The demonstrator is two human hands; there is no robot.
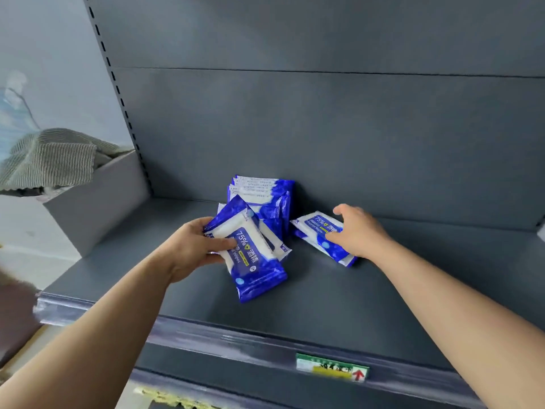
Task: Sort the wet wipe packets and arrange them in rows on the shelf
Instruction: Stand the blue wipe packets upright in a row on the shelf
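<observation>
Blue and white wet wipe packets lie on a dark grey shelf (339,290). My left hand (191,249) grips one packet (250,261) by its left edge, the packet tilted with its far end raised. Under it lies another packet (277,243). Behind them several packets stand upright in a row (262,193) against the shelf's back wall. To the right a single packet (318,234) lies flat on the shelf, and my right hand (359,231) grips it from the right, thumb on its front and fingers over its far edge.
A grey box (97,208) holding a striped cloth (50,160) stands at the shelf's left end. A clear price rail with a green and yellow label (330,366) runs along the shelf's front edge. The back panel (324,128) rises behind the packets.
</observation>
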